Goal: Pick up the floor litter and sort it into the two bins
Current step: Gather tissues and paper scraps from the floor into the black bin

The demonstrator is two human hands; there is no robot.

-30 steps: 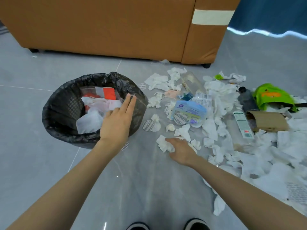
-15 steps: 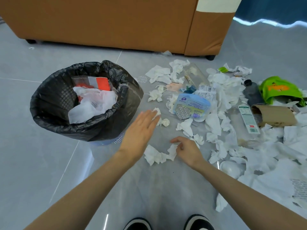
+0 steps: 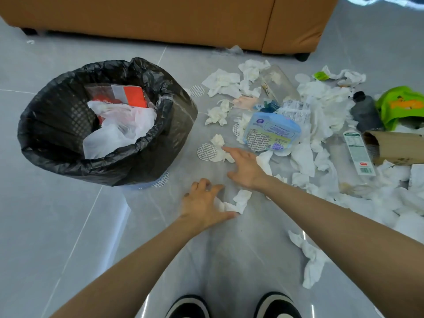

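Grey floor tiles (image 3: pixel 57 226) spread under us, and both our bare arms reach down to them. Our left hand (image 3: pixel 204 203) sits low over the tiles with its fingers spread and bent, not closed. Its thumb lies along the near edge of a crumpled tissue (image 3: pixel 239 199), touching it, and the tissue sits in the crook between thumb and forefinger. Our right hand (image 3: pixel 246 167) is further out, fingers straight and relaxed. Its forefinger tip touches a small tissue wad (image 3: pixel 218 141) that lies partly on a round foil seal (image 3: pixel 205 152). Left of both hands stands the black-lined bin (image 3: pixel 46 111), upright, holding a white plastic bag (image 3: pixel 119 127) and a red packet (image 3: pixel 133 96). To the right the litter lies thick on the floor: a blue packet (image 3: pixel 275 129), a clear bottle (image 3: pixel 353 157) on its side, a cardboard tube (image 3: pixel 399 145), a dark bottle (image 3: pixel 364 111), a green pouch (image 3: pixel 401 103) and many white tissues. A brown sofa (image 3: pixel 160 17) closes the far side, and our shoes (image 3: pixel 188 306) show at the bottom edge.
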